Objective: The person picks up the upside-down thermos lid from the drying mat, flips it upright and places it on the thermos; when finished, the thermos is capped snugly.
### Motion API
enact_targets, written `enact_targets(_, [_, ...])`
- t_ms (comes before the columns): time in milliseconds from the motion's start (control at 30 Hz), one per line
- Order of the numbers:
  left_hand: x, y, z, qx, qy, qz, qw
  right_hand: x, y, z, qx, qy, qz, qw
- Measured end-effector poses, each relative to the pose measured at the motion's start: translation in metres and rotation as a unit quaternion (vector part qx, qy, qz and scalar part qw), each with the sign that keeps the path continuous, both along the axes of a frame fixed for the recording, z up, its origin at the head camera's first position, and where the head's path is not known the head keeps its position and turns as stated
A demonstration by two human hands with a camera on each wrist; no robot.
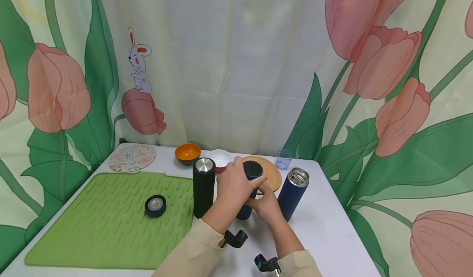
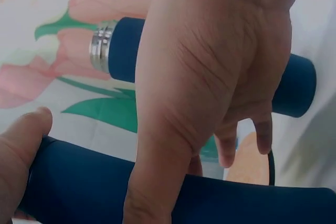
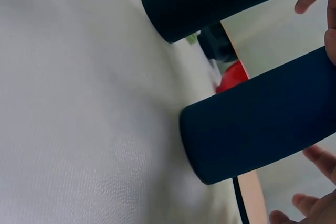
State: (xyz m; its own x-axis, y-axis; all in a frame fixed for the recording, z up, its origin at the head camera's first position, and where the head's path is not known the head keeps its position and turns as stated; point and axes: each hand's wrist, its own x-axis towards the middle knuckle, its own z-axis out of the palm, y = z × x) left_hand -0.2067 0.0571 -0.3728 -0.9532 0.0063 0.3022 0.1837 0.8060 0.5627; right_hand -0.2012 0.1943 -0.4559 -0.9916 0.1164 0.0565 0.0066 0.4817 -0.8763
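Observation:
Between both hands a dark blue thermos (image 1: 244, 212) stands nearly upright, its dark top (image 1: 253, 169) facing up. My left hand (image 1: 236, 181) grips it near the top, thumb along the upper edge in the left wrist view. Lower down, my right hand (image 1: 267, 205) holds its side, the thumb crossing the front and the fingers behind. In the right wrist view the thermos's base (image 3: 197, 145) is low by the white tabletop. Right of my hands stands a second blue thermos (image 1: 290, 197), lidless, with a bare steel neck. A black thermos (image 1: 204, 191) with a silver-topped lid stands left.
A black lid (image 1: 155, 206) lies on the green mat (image 1: 111, 223). Behind are an orange bowl (image 1: 187, 152), a white bowl (image 1: 219, 158), a round wooden board (image 1: 271, 174) and a glass (image 1: 284, 159). A floral round mat (image 1: 132, 158) lies at the back left of the table (image 1: 325, 227).

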Motion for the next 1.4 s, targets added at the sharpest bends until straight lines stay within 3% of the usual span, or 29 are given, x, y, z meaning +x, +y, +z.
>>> enact_targets(200, [-0.003, -0.009, -0.001, 0.009, -0.001, -0.039, 0.9992, 0.002, -0.003, 0.000, -0.014, -0.001, -0.010, 1.000])
enact_targets(500, [-0.010, -0.023, 0.010, 0.001, -0.036, -0.116, 0.9926, -0.001, -0.004, 0.001, -0.023, -0.007, -0.006, 1.000])
enact_targets(600, [-0.009, -0.023, 0.009, 0.017, -0.038, -0.104, 0.9936, -0.001, -0.004, 0.000, -0.024, -0.008, -0.004, 1.000])
enact_targets(700, [-0.005, -0.016, 0.008, 0.032, -0.031, -0.067, 0.9968, -0.002, -0.004, 0.000, -0.013, -0.007, -0.008, 1.000])
enact_targets(867, [-0.004, -0.006, 0.007, -0.004, -0.014, -0.029, 0.9995, -0.001, -0.004, 0.002, 0.002, -0.016, -0.018, 1.000])
enact_targets(1167, [-0.007, -0.014, 0.014, -0.027, -0.010, -0.091, 0.9955, -0.001, -0.002, 0.005, -0.024, -0.011, -0.005, 1.000])
enact_targets(1400, [-0.009, -0.019, 0.014, -0.021, -0.030, -0.108, 0.9934, -0.003, -0.003, 0.002, -0.027, -0.023, -0.003, 0.999])
